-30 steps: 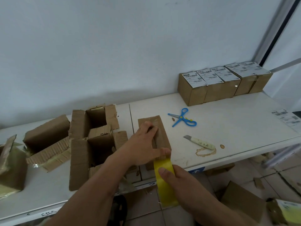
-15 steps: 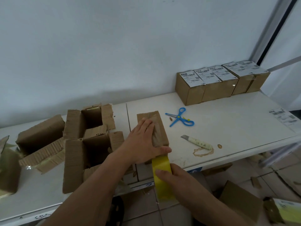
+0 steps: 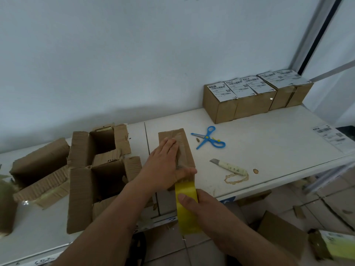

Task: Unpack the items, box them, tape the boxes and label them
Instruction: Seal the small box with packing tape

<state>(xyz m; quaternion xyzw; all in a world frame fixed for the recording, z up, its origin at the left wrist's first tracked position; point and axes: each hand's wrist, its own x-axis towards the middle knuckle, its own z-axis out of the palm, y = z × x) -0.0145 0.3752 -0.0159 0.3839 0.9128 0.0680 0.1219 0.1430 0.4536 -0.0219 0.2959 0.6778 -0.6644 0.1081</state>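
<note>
While my left hand (image 3: 165,166) presses flat fingers on the box (image 3: 182,148) to pin the strip, my right hand (image 3: 203,206) grips the yellow tape roll (image 3: 187,210) just below, pulling it taut.

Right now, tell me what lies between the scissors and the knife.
Bare white table lies between the scissors and the knife in the head view.

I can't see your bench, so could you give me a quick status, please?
Left hand flat on small box. Right hand grips yellow tape roll at box's near end. Nothing in the way.
</note>
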